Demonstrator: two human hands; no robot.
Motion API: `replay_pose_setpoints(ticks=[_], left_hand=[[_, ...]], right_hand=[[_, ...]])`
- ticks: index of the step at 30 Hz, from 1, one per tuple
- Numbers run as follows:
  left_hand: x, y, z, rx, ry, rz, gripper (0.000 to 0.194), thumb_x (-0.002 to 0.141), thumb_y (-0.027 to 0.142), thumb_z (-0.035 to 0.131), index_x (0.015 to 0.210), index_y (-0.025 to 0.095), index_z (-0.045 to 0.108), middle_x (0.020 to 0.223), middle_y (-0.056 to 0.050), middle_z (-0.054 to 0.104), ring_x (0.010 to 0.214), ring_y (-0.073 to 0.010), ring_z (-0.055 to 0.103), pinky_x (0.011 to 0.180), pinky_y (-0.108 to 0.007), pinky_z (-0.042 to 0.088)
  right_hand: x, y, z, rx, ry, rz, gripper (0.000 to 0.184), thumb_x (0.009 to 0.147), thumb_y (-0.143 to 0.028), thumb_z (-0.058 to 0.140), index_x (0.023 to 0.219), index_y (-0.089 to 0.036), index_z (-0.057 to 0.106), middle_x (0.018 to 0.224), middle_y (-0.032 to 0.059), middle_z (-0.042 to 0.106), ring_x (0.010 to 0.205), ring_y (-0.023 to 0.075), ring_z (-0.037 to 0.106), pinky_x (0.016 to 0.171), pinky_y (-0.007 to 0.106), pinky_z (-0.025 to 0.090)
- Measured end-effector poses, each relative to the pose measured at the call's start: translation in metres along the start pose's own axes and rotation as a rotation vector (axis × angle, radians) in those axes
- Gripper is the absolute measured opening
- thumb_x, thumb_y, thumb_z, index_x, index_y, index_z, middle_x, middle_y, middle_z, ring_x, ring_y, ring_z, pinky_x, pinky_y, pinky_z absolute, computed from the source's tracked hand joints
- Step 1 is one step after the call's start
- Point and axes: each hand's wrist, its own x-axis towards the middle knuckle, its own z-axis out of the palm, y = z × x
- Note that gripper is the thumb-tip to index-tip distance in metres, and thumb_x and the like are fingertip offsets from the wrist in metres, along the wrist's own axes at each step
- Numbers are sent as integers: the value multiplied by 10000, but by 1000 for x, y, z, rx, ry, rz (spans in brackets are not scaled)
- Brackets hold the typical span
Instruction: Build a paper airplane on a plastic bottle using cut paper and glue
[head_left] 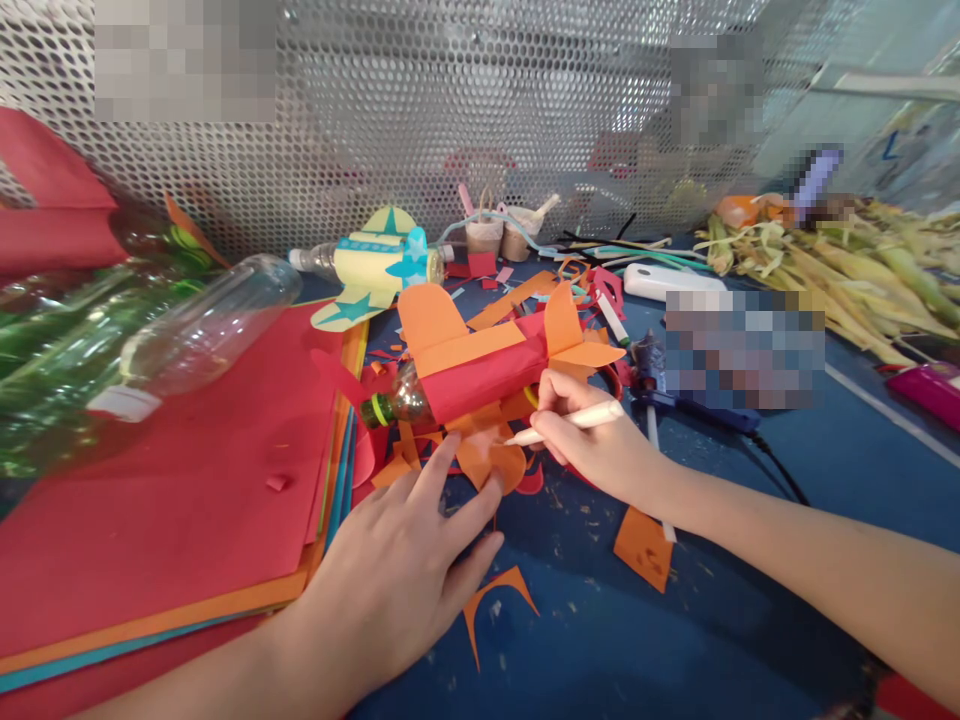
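Observation:
A plastic bottle wrapped in red paper (pixel 480 378) lies on its side in the middle, fitted with orange paper wings and tail fins, its green-capped neck pointing left. Its near orange paper wing (pixel 508 465) spreads toward me. Fingers apart, my left hand (pixel 394 560) rests with its fingertips on this wing. Pinched in my right hand (pixel 589 435) is a white marker pen (pixel 600 412); the tip is at the wing's surface, where pale marks show. I cannot tell whether the tip touches.
Stacked coloured paper (pixel 187 480) and plastic bottles (pixel 217 310) lie left. A yellow bottle plane (pixel 371 265) with blue stars stands behind. Rightward are a blue glue gun (pixel 651 365), its cord and dried corn husks (pixel 847 260). Paper scraps (pixel 645 548) litter the blue table; perforated metal (pixel 420 110) rises behind.

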Motion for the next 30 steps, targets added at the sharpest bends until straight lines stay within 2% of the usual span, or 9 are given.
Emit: replay_pose_setpoints(ticks=[30], left_hand=[[-1,-1,0,-32,-28,-19,351,932,358,372,1159,269,624,1209,-200,565,737,-295,686,565,-447,565]], right_hand=[[0,2,1,-15,-39,-24,188,829,-158,480,692,-226,369,498,-100,387,437,76,394,456,230,307]])
